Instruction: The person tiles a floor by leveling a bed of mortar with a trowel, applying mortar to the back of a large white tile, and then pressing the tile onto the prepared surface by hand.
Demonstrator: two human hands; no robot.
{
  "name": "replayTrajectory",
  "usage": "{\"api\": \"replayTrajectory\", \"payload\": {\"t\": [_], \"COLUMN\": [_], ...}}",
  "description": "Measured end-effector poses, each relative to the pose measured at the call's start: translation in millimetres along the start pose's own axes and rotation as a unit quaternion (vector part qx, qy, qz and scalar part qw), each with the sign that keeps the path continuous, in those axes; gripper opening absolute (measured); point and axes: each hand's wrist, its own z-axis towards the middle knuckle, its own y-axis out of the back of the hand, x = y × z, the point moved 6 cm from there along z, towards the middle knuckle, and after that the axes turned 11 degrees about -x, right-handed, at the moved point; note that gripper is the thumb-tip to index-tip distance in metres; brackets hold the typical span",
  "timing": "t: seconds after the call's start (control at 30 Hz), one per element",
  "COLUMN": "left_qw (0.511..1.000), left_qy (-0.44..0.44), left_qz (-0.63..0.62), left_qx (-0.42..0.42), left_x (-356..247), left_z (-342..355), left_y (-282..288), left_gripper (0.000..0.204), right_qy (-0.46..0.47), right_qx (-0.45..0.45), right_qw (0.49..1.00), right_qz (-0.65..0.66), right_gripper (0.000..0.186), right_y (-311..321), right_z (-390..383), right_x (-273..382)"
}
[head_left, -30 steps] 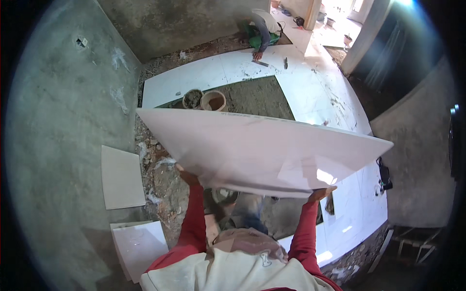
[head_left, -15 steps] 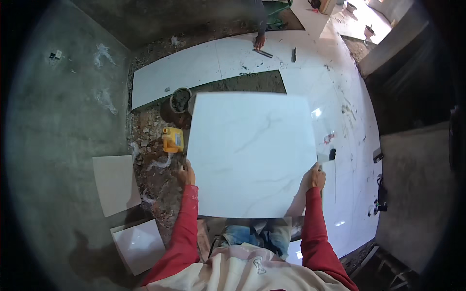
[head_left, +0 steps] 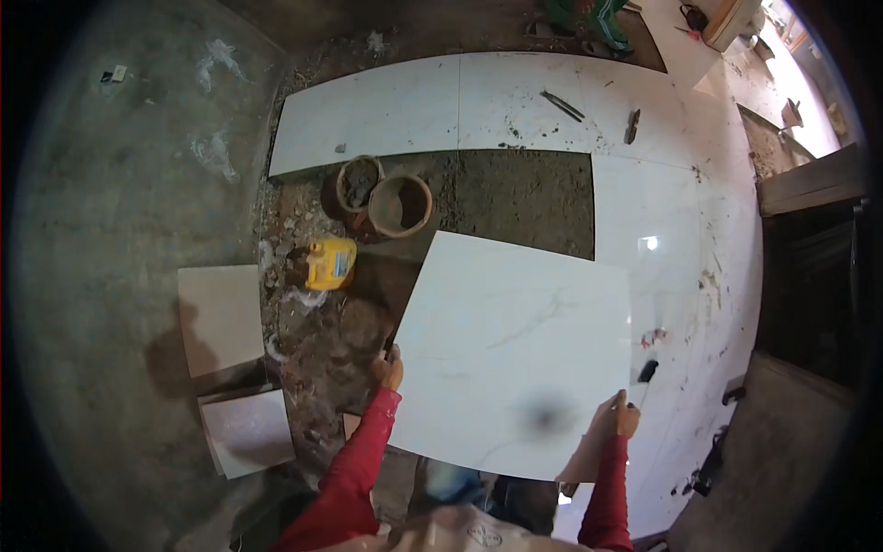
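Observation:
A large white floor tile (head_left: 515, 340) with faint grey veins is held up in front of me, tilted slightly clockwise. My left hand (head_left: 390, 368) grips its left edge, and my right hand (head_left: 626, 416) is closed on its right edge near the lower corner. Beyond the tile's far edge lies a rectangular bed of grey mortar (head_left: 524, 198), bordered by laid white tiles (head_left: 377, 115). Two buckets stand at the left of that bed: one holds dark mortar (head_left: 359, 181), the other bucket (head_left: 401, 206) looks mostly hollow. The tile hides part of the floor and my legs.
A yellow jerrycan (head_left: 331, 264) stands on rubble left of the tile. Spare tiles (head_left: 246, 432) lean by the left wall, with another tile (head_left: 221, 320) behind. Pliers-like tools (head_left: 562, 106) lie on the far tiles. A person's green-clad legs (head_left: 598, 23) are at the far edge.
The tile has turned clockwise and moved lower and to the right in view, uncovering the second bucket and more mortar bed. The other person's hand has left the tool on the far tiles.

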Motion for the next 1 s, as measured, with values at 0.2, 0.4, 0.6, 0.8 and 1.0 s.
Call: {"api": "replayTrajectory", "payload": {"t": [0.2, 0.4, 0.6, 0.8, 1.0], "left_qw": [0.999, 0.983, 0.990, 0.983, 0.982], "left_qy": [-0.033, -0.082, -0.066, -0.030, -0.035], "left_qz": [-0.039, -0.131, -0.113, -0.168, -0.158], "left_qx": [0.005, -0.097, -0.059, -0.063, -0.094], "left_x": [-13.0, -53.6, -71.4, -63.9, -58.8], "left_z": [87.8, 158.5, 201.9, 217.6, 237.7], "left_y": [-212.5, -374.7, -438.3, -488.4, -490.1], "left_gripper": [0.054, 0.055, 0.051, 0.049, 0.049], "right_qy": [0.024, 0.067, 0.109, 0.145, 0.145], "right_qx": [-0.034, -0.121, -0.106, -0.112, -0.150], "right_qw": [0.998, 0.982, 0.950, 0.936, 0.940], "right_qz": [0.051, 0.127, 0.274, 0.302, 0.269], "right_gripper": [0.081, 0.079, 0.070, 0.069, 0.065], "right_y": [-110.9, -241.6, -331.6, -341.9, -351.9], "right_z": [154.8, 272.6, 347.5, 356.7, 337.8], "right_x": [82.1, 151.6, 197.8, 252.7, 276.6]}}
